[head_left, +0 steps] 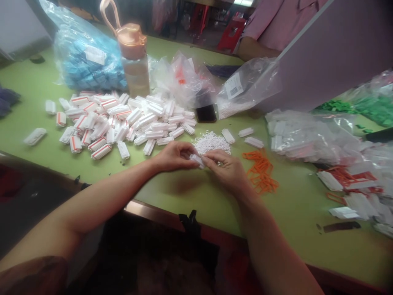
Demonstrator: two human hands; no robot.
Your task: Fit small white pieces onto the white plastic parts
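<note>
My left hand and my right hand meet over the green table, both pinching one small white plastic piece between their fingertips. Just behind them lies a heap of tiny white bits. A big pile of white plastic cases, several with orange stripes, spreads to the left. Orange clips lie right of my right hand.
A pink-capped water bottle, a blue bag of parts, clear bags and a black phone stand at the back. Bagged white and orange parts fill the right. Another person in pink sits opposite.
</note>
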